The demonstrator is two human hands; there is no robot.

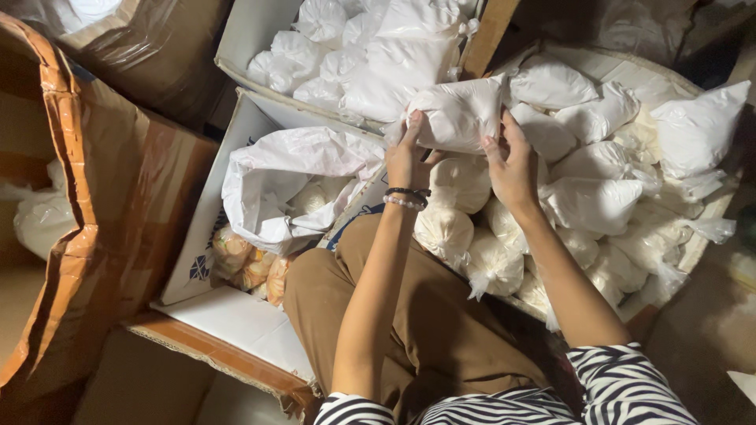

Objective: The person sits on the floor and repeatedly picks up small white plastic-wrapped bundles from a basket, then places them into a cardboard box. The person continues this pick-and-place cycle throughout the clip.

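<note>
Closest to the camera, striped sleeves [622, 389] and a knee in brown trousers [417, 315] frame the view, and two bare forearms reach forward from them. Just beyond, the left hand [407, 157], with bead bracelets [406, 197] at its wrist, and the right hand [512, 165] are both clamped on one white powder-filled bag [461, 114], fingers pressed into its lower edge, holding it up above the heap. Below and to the right, a shallow box [693, 244] is crowded with many similar knotted bags [591, 201], piled loosely. To the left, an open carton [213, 228] holds a large crumpled white sack [291, 177] with more small bags inside and some orange-tinted packets [252, 267] beneath. Farther off, another carton [244, 39] is already heaped with white bags [370, 55]. Judging by these piles, much bagging looks done, yet the heap by the hands remains large, so plenty seems left to move. A big brown taped box [94, 205] stands at far left.
</note>
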